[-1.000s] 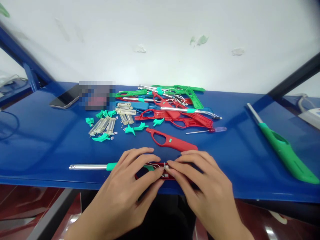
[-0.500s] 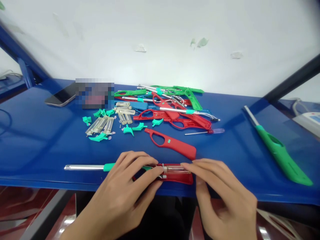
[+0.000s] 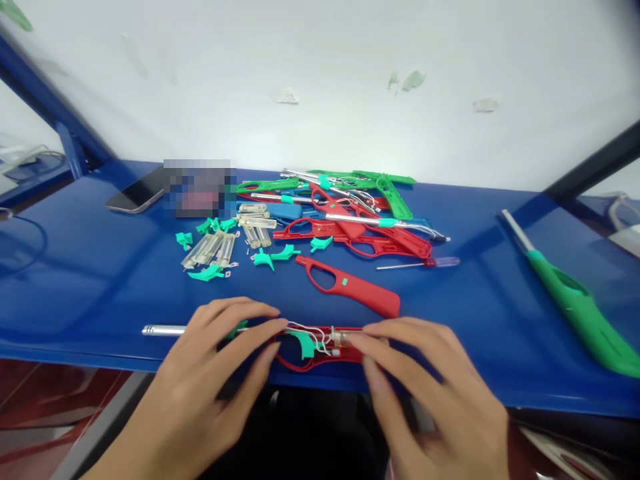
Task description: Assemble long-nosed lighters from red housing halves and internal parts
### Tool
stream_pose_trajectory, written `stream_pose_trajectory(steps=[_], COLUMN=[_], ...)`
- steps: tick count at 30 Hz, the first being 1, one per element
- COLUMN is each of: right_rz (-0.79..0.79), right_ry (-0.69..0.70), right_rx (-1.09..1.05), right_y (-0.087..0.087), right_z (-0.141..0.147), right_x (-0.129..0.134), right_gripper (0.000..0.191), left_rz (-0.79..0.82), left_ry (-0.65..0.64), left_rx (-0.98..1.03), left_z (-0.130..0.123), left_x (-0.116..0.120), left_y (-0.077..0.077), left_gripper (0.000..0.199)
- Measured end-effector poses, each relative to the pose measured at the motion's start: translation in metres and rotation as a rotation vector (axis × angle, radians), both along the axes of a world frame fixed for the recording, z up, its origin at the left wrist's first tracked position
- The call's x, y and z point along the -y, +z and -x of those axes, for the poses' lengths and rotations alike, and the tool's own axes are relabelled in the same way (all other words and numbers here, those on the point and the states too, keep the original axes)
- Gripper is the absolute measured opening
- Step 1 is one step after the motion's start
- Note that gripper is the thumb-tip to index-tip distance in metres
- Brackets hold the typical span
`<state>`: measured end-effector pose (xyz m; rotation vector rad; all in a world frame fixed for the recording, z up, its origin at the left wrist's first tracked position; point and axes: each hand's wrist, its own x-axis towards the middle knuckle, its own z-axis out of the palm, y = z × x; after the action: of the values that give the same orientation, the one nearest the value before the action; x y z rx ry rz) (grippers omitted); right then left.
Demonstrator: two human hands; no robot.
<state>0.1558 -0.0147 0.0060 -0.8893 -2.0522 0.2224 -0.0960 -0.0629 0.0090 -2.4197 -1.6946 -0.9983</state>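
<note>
Red lighter [image 3: 325, 359]: lies open side up along the near edge of the desk [image 3: 90, 293].
Long axis: nine to three o'clock, roughly parallel to that edge, metal tube [image 3: 164, 330] pointing to nine, handle to three.
Left hand [image 3: 215, 373]: on the nine o'clock side, thumb and fingers closed around the lighter's front end.
Right hand [image 3: 430, 380]: on the three o'clock side, the nearer one to the clear tank [image 3: 343, 338], fingertips touching it; whether they pinch or only press, I cannot tell.
Tank position: lengthwise in the handle, at three o'clock from the green trigger [image 3: 307, 345]; how deep it sits is hidden.
White wires [image 3: 306, 327]: loose between the left fingertips and the tank.
Red cover [image 3: 370, 293]: at one o'clock from the lighter, slanting ten to four, just beyond the right fingertips.
</note>
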Motion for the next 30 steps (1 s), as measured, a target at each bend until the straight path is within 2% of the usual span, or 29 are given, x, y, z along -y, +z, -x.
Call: stream_pose_trajectory(steps=[4,7,12,21,30], right_rz=[-0.004,-0.008,0.037,0.063,0.070], right_ry=[0.085,0.099,0.094,0.106,0.103], right_rx=[0.045,0.056,0.070,0.029,0.023], right_y=[-0.001,-0.003,-0.009,-0.011,-0.012], right_z=[0.021,0.031,0.034,0.034,0.033], right_x=[-0.001,-0.003,-0.004,-0.004,-0.004], right_gripper=[0.025,0.025,0.025,0.018,0.022], left_rz=[0.023,0.059,0.095,0.110,0.056], left_ry=[0.096,0.130,0.083,0.043,-0.014], left_rx=[0.014,0.031,0.048,0.006,0.042], left_z=[0.018,0.022,0.017,0.011,0.002], left_x=[0.004,0.004,0.001,0.000,-0.005], left_y=[-0.001,0.001,0.002,0.002,0.000], left_gripper=[0.020,0.016,0.017,0.032,0.030])
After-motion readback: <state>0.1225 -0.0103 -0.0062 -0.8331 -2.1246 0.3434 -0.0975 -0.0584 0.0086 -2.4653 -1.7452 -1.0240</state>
